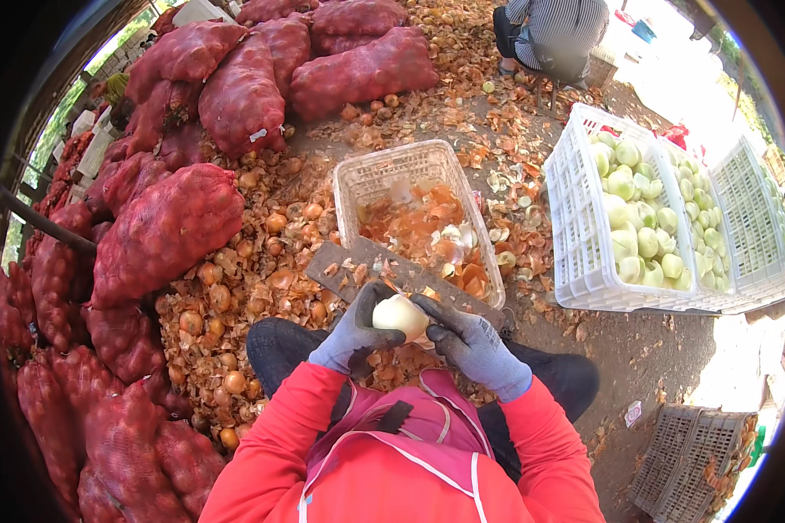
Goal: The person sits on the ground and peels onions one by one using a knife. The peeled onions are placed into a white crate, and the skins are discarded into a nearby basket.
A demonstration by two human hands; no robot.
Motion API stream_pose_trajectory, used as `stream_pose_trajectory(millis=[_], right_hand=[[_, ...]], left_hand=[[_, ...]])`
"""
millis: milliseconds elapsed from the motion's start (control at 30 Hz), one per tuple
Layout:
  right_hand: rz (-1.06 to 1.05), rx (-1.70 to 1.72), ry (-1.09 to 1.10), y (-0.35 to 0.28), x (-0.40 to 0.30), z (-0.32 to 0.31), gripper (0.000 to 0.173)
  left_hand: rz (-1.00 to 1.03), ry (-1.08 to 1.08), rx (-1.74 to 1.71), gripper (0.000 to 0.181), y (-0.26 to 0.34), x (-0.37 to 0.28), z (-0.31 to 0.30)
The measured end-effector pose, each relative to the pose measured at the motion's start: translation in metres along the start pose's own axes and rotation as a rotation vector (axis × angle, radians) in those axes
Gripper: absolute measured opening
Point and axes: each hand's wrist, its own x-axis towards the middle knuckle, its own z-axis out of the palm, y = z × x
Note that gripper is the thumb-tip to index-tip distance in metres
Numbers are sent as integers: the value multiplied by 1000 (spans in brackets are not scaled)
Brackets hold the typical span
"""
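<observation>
A pale peeled onion [400, 318] is held in my left hand [360, 330], which wears a grey-blue glove with dark fingers. My right hand [476, 343], gloved alike, is closed at the onion's right side; a thin edge, perhaps a blade, shows by its fingertips, mostly hidden. Beneath and beyond both hands lies a wooden board [405, 278] strewn with skin scraps, its far side against a white plastic crate [420, 149]. Orange and whitish onion skins [425, 216] fill the bottom of that crate.
Unpeeled onions [219, 297] and loose skins cover the ground at left, beside piled red mesh sacks [170, 229]. White crates [582, 248] of peeled onions [647, 242] stand at right. Another crate [667, 451] lies lower right. A seated person [556, 33] is at the top.
</observation>
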Motion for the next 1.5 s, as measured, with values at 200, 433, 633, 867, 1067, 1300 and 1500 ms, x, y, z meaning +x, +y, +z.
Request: stream_pose_trajectory(millis=[200,433,633,867,1067,1300,1500], right_hand=[[115,415,142,-13,0,-10,49],[270,-273,380,47,25,-40,67],[242,-493,303,95,-22,17,45],[-83,-636,187,14,-37,28,41],[-41,-843,144,12,-38,27,33],[114,-842,189,32,-27,23,23],[248,-673,309,89,-52,2,36]], left_hand=[[28,91,-327,74,-17,-1,12],[-142,-228,-969,80,-18,-2,1],[-121,-150,-742,88,-28,-15,1],[-27,-12,-85,82,-20,-5,10],[106,-6,137,65,-21,-3,21],[83,-48,186,80,-2,-8,16],[98,-99,170,86,2,-6,18]])
